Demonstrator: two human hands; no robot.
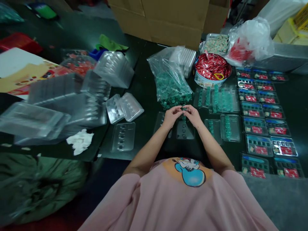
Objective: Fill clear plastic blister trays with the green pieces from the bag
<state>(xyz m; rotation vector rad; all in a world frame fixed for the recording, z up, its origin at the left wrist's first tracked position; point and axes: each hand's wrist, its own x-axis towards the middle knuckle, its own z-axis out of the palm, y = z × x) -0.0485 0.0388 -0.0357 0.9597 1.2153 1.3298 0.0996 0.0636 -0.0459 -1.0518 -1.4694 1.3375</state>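
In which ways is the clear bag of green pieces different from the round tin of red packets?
The clear bag is soft and crumpled, while the round tin keeps a firm shape. The bag holds loose green pieces; the tin holds shiny red packets. The bag lies slumped, whereas the tin stands upright. Both rest on the dark table, and neither is empty.

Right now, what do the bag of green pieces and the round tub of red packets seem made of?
Bag: apparently thin, glossy plastic film, see-through and creased. Round tub: perhaps metal or plastic; smooth-looking, printed outside, material unclear.
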